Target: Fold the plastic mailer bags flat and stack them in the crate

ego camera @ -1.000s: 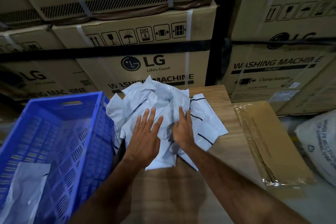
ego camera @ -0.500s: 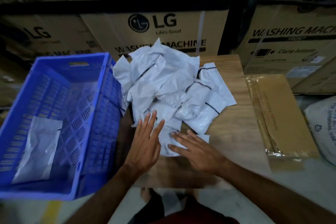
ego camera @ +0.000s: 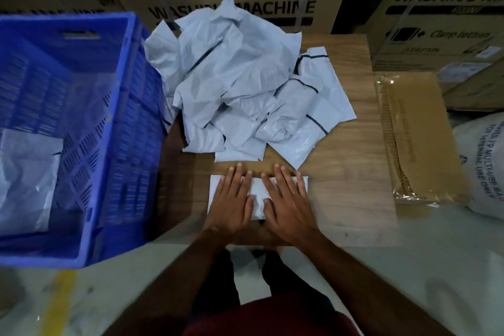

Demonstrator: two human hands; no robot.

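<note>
We see both hands pressing one white plastic mailer bag [ego camera: 257,194] flat on the wooden surface [ego camera: 343,172], at its near edge. Half a second ago the hands were only reaching into the heap; now this bag lies apart from the crumpled pile of white mailer bags [ego camera: 240,84], so we judge the flattening step is under way. The left hand [ego camera: 231,199] and right hand [ego camera: 286,199] lie side by side, fingers straight and spread, palms down on the bag. The bag's long axis runs left to right, its short ends pointing toward the blue slatted plastic crate [ego camera: 128,117] and the right. A flattened white bag [ego camera: 24,180] already lies inside the crate.
</note>
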